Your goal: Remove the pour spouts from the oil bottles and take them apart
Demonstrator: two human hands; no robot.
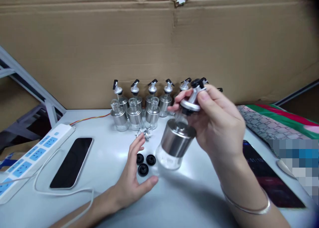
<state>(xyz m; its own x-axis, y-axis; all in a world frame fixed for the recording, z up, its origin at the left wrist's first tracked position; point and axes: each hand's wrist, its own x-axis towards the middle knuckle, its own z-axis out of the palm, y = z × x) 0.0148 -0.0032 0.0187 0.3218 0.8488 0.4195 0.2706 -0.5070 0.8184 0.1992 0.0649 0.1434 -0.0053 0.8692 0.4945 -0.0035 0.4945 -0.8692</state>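
My right hand [219,121] grips a glass oil bottle [178,138] by its silver-and-black pour spout [191,102]. The bottle has a steel band round its middle and hangs tilted above the table. My left hand [132,178] is open, thumb and fingers apart, to the left of the bottle and not touching it. Beside its fingers lie three round black stoppers [143,169]. Just beyond the fingertips is a small cluster of silver spout parts [146,134]. Three bottles without spouts [135,115] stand in front of a back row of bottles with spouts [165,102].
A cardboard wall [99,55] closes off the back. To the left lie a power strip [32,158], a white cable [62,193] and a phone [72,163]. On the right are a dark-screened device [271,181] and a patterned cloth [281,121].
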